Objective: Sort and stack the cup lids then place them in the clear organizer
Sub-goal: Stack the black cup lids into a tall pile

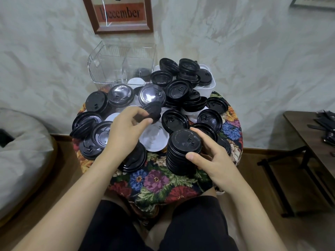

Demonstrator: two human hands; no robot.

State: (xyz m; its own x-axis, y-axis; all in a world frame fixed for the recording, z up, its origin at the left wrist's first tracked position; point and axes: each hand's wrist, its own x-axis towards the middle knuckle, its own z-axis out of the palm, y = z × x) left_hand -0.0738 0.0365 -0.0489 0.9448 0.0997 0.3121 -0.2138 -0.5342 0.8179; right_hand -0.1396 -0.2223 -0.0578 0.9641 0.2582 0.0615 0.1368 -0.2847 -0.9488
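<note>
As one stack (183, 153) stands gripped, left hand (125, 127) pinches one lid (153, 111).

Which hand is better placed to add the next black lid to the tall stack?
The left hand: it pinches a loose black lid, up and to the left of the stack, so it likely only needs a short move. The right hand is occupied, curled round the stack.

Flowery cloth (155, 180) covers the tabletop under both hands. Framed print (119, 13) (it reads "December") hangs on the wall way beyond the left hand (125, 129). Grey cushion (21, 151) sits well left of that hand. White tub (208, 88) is out past the right hand (213, 158), and a dark side table (308, 138) with black bits (324, 122) on it stands far to its right.
</note>
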